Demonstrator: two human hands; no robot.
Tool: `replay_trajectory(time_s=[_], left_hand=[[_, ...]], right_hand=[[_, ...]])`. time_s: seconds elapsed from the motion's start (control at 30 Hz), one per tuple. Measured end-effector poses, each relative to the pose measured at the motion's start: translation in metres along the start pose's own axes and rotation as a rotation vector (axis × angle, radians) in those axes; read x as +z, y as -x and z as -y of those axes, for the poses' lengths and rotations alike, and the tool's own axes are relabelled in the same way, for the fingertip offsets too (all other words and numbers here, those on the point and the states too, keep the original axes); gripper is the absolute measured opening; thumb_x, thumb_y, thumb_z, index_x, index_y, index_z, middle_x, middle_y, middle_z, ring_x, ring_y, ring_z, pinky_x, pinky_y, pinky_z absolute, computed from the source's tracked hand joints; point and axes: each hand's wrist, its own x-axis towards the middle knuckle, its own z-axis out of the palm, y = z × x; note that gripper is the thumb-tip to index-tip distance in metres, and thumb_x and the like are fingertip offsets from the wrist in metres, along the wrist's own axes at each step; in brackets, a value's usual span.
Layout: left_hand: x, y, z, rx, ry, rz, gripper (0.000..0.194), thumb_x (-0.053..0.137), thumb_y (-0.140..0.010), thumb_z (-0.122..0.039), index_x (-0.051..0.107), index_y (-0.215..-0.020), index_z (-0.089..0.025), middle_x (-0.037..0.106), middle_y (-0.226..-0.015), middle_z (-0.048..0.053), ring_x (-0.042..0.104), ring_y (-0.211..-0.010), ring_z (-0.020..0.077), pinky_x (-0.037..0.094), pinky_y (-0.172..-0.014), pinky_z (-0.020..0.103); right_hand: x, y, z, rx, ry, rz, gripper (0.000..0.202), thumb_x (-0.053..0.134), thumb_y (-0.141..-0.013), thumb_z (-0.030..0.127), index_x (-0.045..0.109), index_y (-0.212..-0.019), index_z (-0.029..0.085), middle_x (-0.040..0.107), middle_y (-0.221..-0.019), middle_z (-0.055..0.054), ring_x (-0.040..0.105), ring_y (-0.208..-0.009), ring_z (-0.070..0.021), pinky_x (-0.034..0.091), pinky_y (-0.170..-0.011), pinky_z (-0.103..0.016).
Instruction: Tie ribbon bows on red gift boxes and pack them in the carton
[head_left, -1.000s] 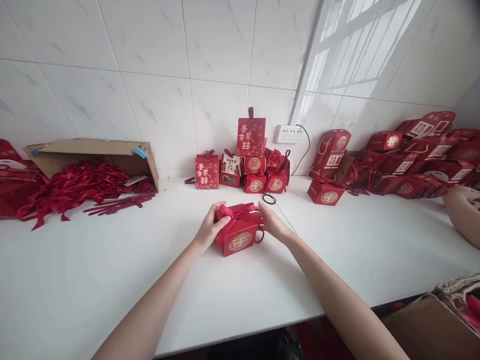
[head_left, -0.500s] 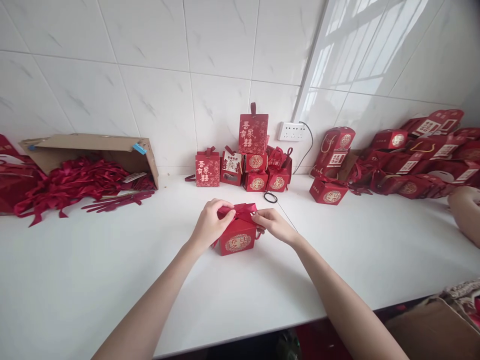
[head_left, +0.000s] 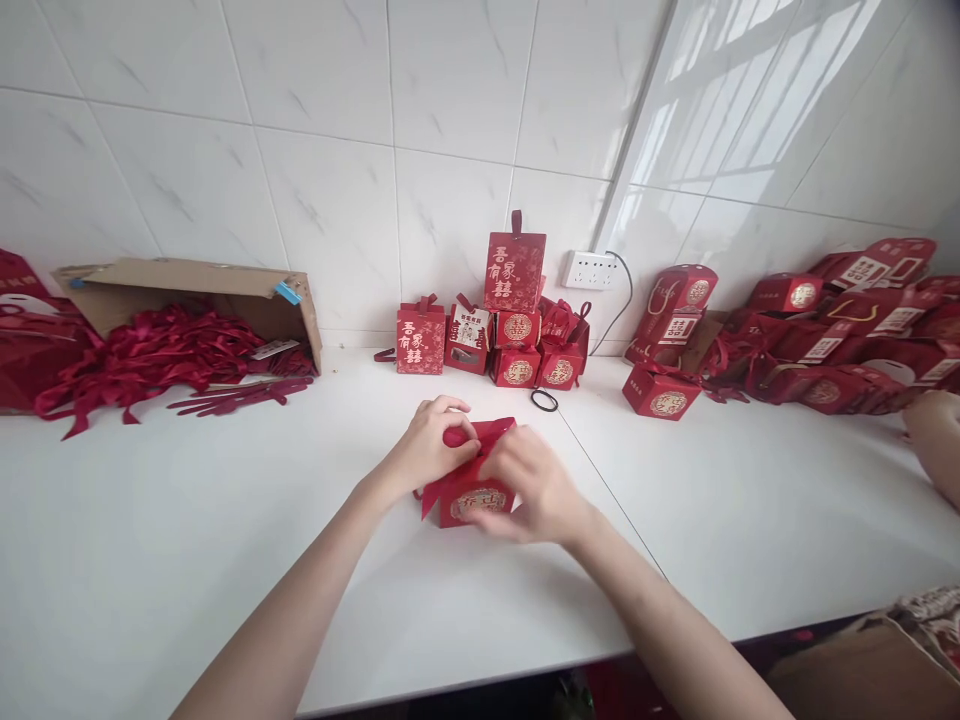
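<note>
A small red gift box with a gold round emblem stands on the white table in front of me. A red ribbon is tied around its top, and one tail hangs at the box's left side. My left hand is closed in a pinch on the ribbon at the box top. Slightly blurred, my right hand is in front of the box's right part and covers some of the emblem. Its thumb is spread away from its bent fingers, and I see nothing held between them.
A cardboard box spills red ribbons at the left. Several finished red boxes are stacked by the wall, near a black ring and a power socket. More red boxes pile at right, beside another person's arm.
My right hand has left the bow's right side and swung down in front of the box, its thumb spreading. My left hand keeps its pinch at the top. The view has shifted slightly.
</note>
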Motion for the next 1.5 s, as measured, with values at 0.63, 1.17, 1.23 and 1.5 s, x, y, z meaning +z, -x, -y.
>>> replay_trajectory(time_s=[0.63, 1.17, 1.23, 1.5], left_hand=[[0.007, -0.001, 0.001, -0.101, 0.279, 0.056, 0.017, 0.062, -0.067, -0.036, 0.064, -0.062, -0.020, 0.061, -0.110, 0.008, 0.056, -0.109, 0.0260, 0.040, -0.100, 0.037], [0.007, 0.000, 0.000, -0.109, 0.265, 0.040, 0.014, 0.060, -0.066, -0.033, 0.066, -0.064, -0.020, 0.062, -0.113, 0.008, 0.057, -0.108, 0.0268, 0.043, -0.097, 0.040], [0.007, 0.000, 0.002, -0.105, 0.270, 0.040, 0.014, 0.060, -0.067, -0.033, 0.066, -0.064, -0.020, 0.062, -0.111, 0.008, 0.057, -0.107, 0.0265, 0.042, -0.098, 0.040], [0.006, 0.005, 0.000, -0.085, 0.306, 0.047, 0.018, 0.060, -0.074, -0.037, 0.062, -0.081, -0.020, 0.059, -0.116, 0.006, 0.056, -0.107, 0.0229, 0.040, -0.098, 0.037]], right_hand=[[0.031, 0.001, 0.024, -0.118, 0.043, -0.125, 0.015, 0.049, -0.090, 0.015, 0.060, -0.079, 0.014, 0.060, -0.068, -0.002, 0.048, -0.066, -0.0125, 0.036, -0.062, -0.027], [0.034, 0.003, 0.024, -0.207, 0.007, -0.038, 0.013, 0.049, -0.091, 0.019, 0.057, -0.081, 0.018, 0.062, -0.072, -0.001, 0.051, -0.069, -0.0131, 0.040, -0.069, -0.030], [0.026, 0.000, 0.022, -0.210, -0.098, -0.076, 0.014, 0.045, -0.091, 0.020, 0.055, -0.082, 0.018, 0.062, -0.071, -0.002, 0.052, -0.068, -0.0137, 0.043, -0.067, -0.030], [-0.028, 0.007, -0.043, 0.514, -0.329, -0.008, 0.029, 0.051, -0.084, 0.043, 0.054, -0.096, 0.017, 0.059, -0.084, -0.006, 0.055, -0.074, -0.0170, 0.045, -0.066, -0.033]])
